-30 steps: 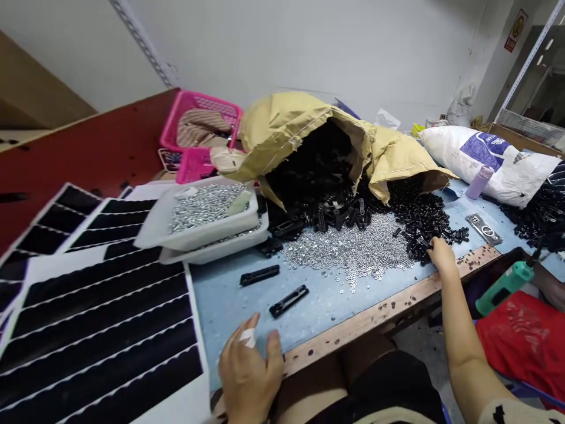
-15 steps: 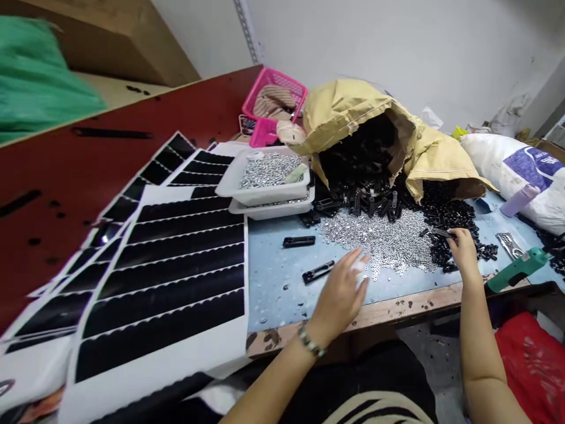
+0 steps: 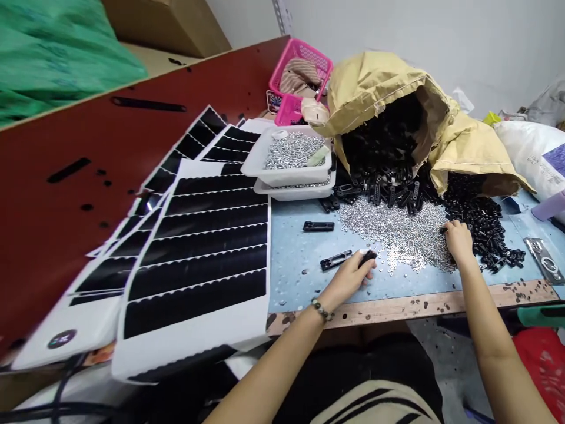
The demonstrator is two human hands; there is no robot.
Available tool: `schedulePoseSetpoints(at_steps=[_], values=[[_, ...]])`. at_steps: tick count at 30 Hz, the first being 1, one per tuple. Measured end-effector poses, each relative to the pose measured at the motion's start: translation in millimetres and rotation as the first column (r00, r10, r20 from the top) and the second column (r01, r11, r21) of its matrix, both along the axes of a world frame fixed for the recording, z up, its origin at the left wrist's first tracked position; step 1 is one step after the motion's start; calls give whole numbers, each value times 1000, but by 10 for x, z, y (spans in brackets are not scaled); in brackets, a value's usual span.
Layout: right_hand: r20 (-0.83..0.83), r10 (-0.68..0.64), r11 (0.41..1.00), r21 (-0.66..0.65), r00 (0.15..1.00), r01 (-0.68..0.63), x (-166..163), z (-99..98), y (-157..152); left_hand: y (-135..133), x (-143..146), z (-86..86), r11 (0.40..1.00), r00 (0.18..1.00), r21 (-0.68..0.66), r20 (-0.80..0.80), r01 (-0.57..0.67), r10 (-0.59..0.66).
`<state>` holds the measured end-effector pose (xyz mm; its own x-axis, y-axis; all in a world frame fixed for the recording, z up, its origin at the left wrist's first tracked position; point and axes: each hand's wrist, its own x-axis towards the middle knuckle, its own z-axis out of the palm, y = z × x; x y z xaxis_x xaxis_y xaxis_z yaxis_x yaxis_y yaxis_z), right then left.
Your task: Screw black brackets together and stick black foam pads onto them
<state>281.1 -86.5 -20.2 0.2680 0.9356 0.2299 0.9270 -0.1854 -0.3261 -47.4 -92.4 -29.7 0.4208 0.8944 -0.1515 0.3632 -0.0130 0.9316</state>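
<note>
My left hand point(image 3: 346, 281) is closed around a black plastic part point(image 3: 367, 258) above the blue table top, near the front of a pile of small silver metal pieces point(image 3: 397, 227). Just left of those fingers lies a slotted black bracket point(image 3: 336, 260), and a second black bracket point(image 3: 318, 227) rests farther back. My right hand point(image 3: 459, 241) is pinched at the right edge of the silver pile, beside a heap of small black parts point(image 3: 481, 227). Something dark shows at its fingertips, too small to make out.
Stacked white trays point(image 3: 286, 171) hold silver screws. Black-striped sheets point(image 3: 198, 253) cover the left side. Behind the piles, two yellow sacks point(image 3: 375, 76) spill black parts. A pink basket point(image 3: 300, 59) stands at the back, and a green tool point(image 3: 541, 316) is at the right front edge.
My left hand, earlier with fingers apart, is now closed on a black part. The right hand no longer shows the long dark piece and has shifted to the silver pile. The view has turned.
</note>
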Motion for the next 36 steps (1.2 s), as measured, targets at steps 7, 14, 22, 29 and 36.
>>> schedulePoseSetpoints(at_steps=[7, 14, 22, 29, 36], values=[[-198, 118, 991, 85, 973, -103, -193, 128, 1, -93, -186, -27, 989, 995, -142, 75, -52, 63], [-756, 370, 915, 199, 540, -350, -1487, 8, -357, -232, -143, 240, 999, 999, -31, 48, 22, -20], [-698, 504, 839, 256, 509, -480, -1699, 148, -363, -228, -231, 304, 933, 989, 347, -137, 96, -51], [-766, 382, 908, 206, 517, -365, -1687, -22, -508, -153, -258, 286, 820, 913, 467, -379, 331, -152], [-648, 448, 890, 258, 616, -376, -1682, 89, -677, -224, -251, 333, 864, 948, 412, -247, 291, -202]])
